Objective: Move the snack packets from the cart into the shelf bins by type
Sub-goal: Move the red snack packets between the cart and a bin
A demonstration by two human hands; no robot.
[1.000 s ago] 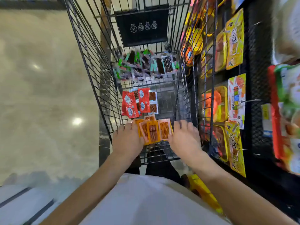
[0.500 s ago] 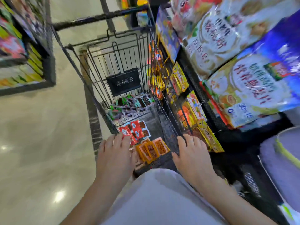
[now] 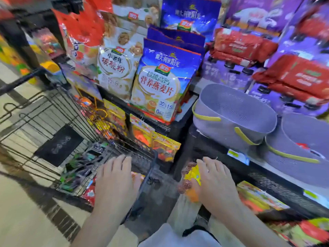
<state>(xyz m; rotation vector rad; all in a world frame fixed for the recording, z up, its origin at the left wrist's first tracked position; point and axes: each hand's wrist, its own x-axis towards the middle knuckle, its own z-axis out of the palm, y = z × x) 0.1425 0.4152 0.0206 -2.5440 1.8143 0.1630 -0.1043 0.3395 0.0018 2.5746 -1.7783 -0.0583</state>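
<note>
Snack packets (image 3: 89,192) lie in the cart (image 3: 142,150), directly under and just left of the left hand (image 3: 115,180), whose grip is wide, fingers straight. The right hand (image 3: 215,182) hovers outside the cart, nearer the 2 grey bins (image 3: 231,111). Whether its grip holds the yellow pack (image 3: 193,173) beneath it cannot be told.

cart (image 3: 140,154): black wire grid | bins (image 3: 213,129): grey, yellow handles (dotted perforations) | oat bag (image 3: 165,73): blue

place: shop aisle | landmark: wire shopping cart (image 3: 74,111) on polished floor (image 3: 21,220) | right of cart: shelf (image 3: 179,131) packed with rows of printed food bags (image 3: 160,82) | farther right of cart: price label (image 3: 237,155) on shelf edge below grey bins (image 3: 231,114)
</note>
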